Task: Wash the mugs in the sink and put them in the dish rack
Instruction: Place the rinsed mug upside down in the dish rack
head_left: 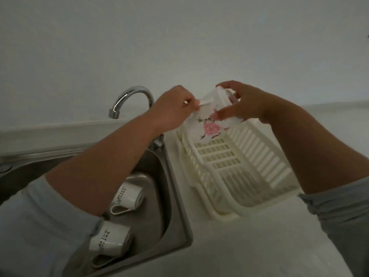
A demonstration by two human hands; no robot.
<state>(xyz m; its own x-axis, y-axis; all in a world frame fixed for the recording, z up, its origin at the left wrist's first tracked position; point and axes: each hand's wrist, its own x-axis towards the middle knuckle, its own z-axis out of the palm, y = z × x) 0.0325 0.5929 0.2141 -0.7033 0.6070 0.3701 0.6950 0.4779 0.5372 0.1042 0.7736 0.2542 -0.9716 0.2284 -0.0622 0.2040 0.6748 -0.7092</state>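
Observation:
A white mug with a pink flower print (pixel 209 124) hangs upside down above the far end of the cream dish rack (pixel 259 152). My left hand (pixel 171 110) pinches its handle. My right hand (pixel 241 102) grips its base from above and the right. Two white mugs with dark lettering lie on their sides in the steel sink (pixel 175 196): one (pixel 127 196) near the middle, another (pixel 108 239) nearer me, partly under my left sleeve. The rack holds nothing else that I can see.
A chrome tap (pixel 129 98) arches over the sink's far edge, just left of my left hand. The rack stands on a white counter (pixel 249 246) right of the sink. A plain wall rises behind.

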